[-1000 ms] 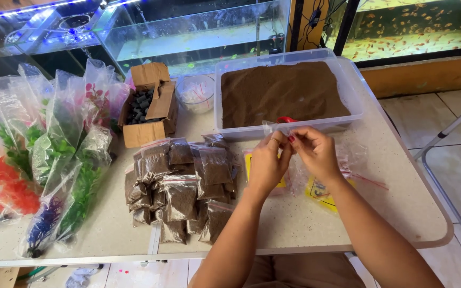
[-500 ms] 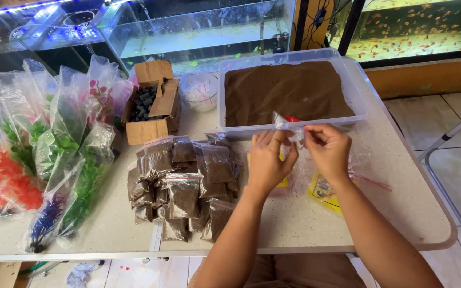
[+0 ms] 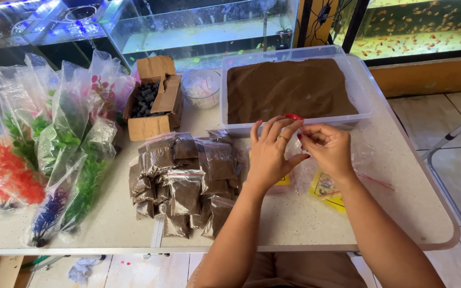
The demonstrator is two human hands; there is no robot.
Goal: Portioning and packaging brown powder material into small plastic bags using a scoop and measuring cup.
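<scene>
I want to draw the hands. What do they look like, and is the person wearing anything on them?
Both arms are bare, with no sleeves in view. The left hand has a thin ring on one finger. The nails on it and on the right hand are painted red. No gloves, watch or bracelets show.

Hidden behind the hands and cut at the edges
The left hand [image 3: 269, 154] and right hand [image 3: 329, 149] cover whatever they pinch; the yellow packets [image 3: 326, 189] lie blurred under clear plastic; the far fish tank [image 3: 422, 26] runs off-frame
</scene>
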